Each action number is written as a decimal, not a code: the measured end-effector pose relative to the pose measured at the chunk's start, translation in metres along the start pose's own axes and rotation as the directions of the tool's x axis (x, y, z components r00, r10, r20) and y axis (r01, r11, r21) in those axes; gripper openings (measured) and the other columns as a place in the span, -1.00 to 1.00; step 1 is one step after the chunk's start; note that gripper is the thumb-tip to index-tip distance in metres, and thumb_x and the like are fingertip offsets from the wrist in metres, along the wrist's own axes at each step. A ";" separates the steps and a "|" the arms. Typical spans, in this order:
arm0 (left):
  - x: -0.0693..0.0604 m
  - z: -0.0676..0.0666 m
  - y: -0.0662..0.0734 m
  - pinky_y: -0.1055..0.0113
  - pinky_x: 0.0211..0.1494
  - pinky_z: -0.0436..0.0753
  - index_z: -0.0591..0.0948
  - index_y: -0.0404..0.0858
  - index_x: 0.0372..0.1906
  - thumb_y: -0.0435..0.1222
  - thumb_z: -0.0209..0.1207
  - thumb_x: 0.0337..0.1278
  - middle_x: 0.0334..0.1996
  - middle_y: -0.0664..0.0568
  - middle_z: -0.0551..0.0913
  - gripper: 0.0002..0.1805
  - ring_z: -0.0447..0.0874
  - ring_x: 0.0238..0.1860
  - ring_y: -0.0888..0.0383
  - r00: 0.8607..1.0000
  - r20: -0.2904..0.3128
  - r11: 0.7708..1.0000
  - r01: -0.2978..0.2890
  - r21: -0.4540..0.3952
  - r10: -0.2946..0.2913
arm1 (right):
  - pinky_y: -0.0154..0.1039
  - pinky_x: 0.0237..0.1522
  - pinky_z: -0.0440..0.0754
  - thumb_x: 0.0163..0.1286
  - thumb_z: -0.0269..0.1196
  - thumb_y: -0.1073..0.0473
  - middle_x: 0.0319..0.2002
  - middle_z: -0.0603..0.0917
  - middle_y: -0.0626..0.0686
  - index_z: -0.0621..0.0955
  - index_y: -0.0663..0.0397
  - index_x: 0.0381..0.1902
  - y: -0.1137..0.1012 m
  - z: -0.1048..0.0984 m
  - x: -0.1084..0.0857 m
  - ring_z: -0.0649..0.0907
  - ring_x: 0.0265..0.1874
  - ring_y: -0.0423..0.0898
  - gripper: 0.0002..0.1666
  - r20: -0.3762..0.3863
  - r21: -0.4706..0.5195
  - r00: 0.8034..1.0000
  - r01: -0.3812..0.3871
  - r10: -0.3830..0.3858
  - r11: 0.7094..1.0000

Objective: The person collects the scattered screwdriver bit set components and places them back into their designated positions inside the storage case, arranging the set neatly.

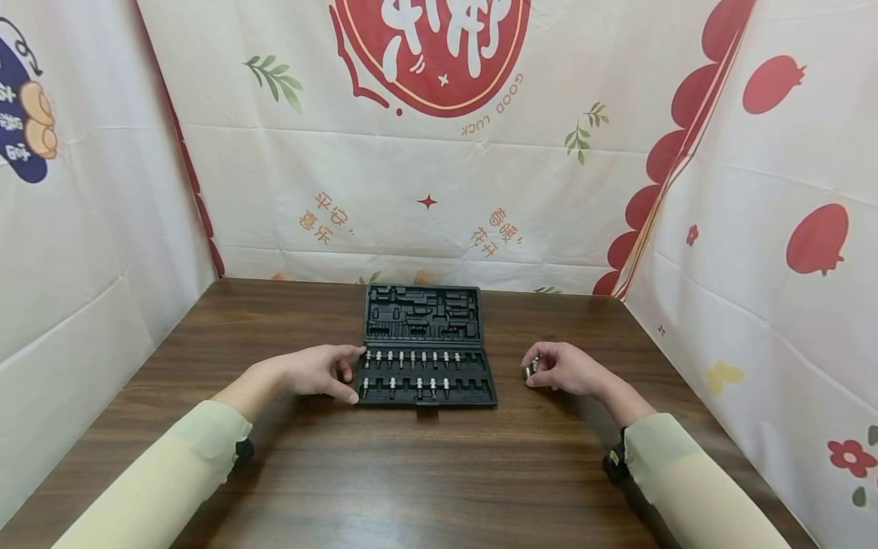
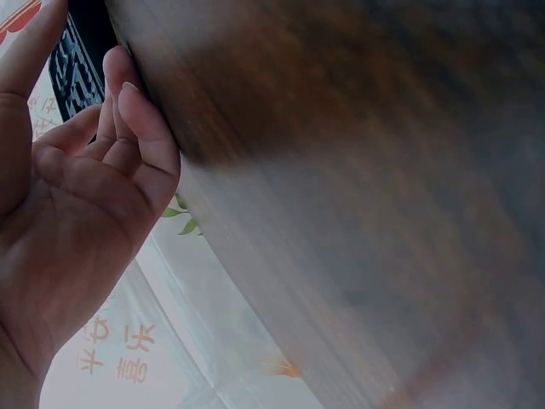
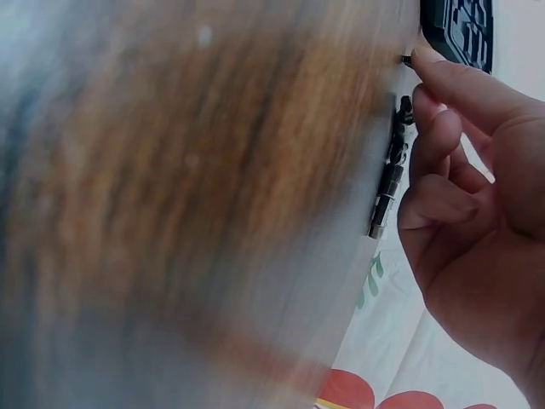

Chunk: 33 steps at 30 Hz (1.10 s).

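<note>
An open black tool case [image 1: 418, 406] lies on the table, its front half holding two rows of silver bit sockets [image 1: 420, 387], with vacant slots at the right. My left hand [image 1: 312, 371] touches the case's left side, thumb at the front corner and index finger farther back. To the right of the case, my right hand [image 1: 565, 369] has its fingers bent around small metal bit sockets [image 1: 527, 372]. At the thumb's tip in the right wrist view is a small dark piece [image 3: 406, 60], seemingly pinched; the index fingertip is mostly hidden.
Several dark and silver pieces [image 3: 387, 187] lie in a line on the table by my right hand, mostly hidden in the head view. The case's lid [image 1: 423, 314] is moulded with many recesses. Printed cloth [image 1: 425, 164] hangs behind the brown table [image 1: 384, 473] and along both sides.
</note>
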State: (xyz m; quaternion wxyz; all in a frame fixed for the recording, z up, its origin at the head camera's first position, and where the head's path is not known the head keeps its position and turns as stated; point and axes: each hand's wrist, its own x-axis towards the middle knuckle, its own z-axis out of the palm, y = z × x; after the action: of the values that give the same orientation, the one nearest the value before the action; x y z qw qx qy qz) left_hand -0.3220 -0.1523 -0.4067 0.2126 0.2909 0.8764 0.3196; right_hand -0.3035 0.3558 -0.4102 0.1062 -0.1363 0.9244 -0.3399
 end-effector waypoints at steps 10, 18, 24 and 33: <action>0.000 0.000 0.000 0.21 -0.05 0.51 0.24 -0.38 0.72 -0.12 0.56 0.28 -0.09 -0.05 0.63 0.08 0.51 -0.19 0.12 1.000 0.006 1.000 0.007 -0.002 -0.007 | -0.22 -0.33 0.61 0.41 0.53 0.24 -0.22 0.64 0.05 0.69 0.09 -0.06 -0.002 0.002 -0.001 0.59 -0.32 -0.04 -0.76 -0.007 0.021 1.000 0.000 0.000 1.000; 0.000 0.000 -0.001 0.22 -0.05 0.52 0.23 -0.39 0.72 -0.11 0.57 0.28 -0.09 -0.04 0.63 0.08 0.52 -0.18 0.12 1.000 0.003 1.000 0.004 -0.004 -0.004 | -0.20 -0.29 0.65 0.52 0.46 0.14 -0.12 0.66 0.09 0.67 0.09 0.11 -0.006 0.001 0.000 0.61 -0.26 0.02 -0.69 -0.001 0.070 1.000 0.004 -0.004 0.998; 0.000 0.000 -0.002 0.24 -0.08 0.53 0.21 -0.40 0.72 -0.13 0.56 0.28 -0.09 -0.05 0.62 0.09 0.52 -0.21 0.13 1.000 0.008 1.000 0.002 -0.017 -0.002 | -0.19 -0.36 0.64 0.56 0.42 0.13 -0.06 0.62 0.14 0.63 0.15 0.17 -0.011 0.001 0.002 0.61 -0.30 0.03 -0.65 -0.024 0.111 0.999 0.034 -0.031 0.993; -0.001 -0.001 0.000 0.26 -0.11 0.53 0.20 -0.41 0.73 -0.14 0.56 0.29 -0.09 -0.06 0.62 0.10 0.52 -0.22 0.14 1.000 0.013 1.000 0.003 -0.025 -0.003 | -0.14 -0.32 0.68 0.58 0.42 0.07 -0.04 0.72 0.15 0.66 0.12 0.27 -0.020 0.006 0.008 0.66 -0.21 0.19 -0.58 -0.122 0.139 0.992 0.047 -0.030 0.989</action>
State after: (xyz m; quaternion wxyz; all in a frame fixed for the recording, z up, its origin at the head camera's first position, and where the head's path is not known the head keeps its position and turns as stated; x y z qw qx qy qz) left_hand -0.3220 -0.1536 -0.4059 0.2225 0.2890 0.8713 0.3284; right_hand -0.3056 0.3350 -0.4021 0.0533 -0.1258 0.8998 -0.4143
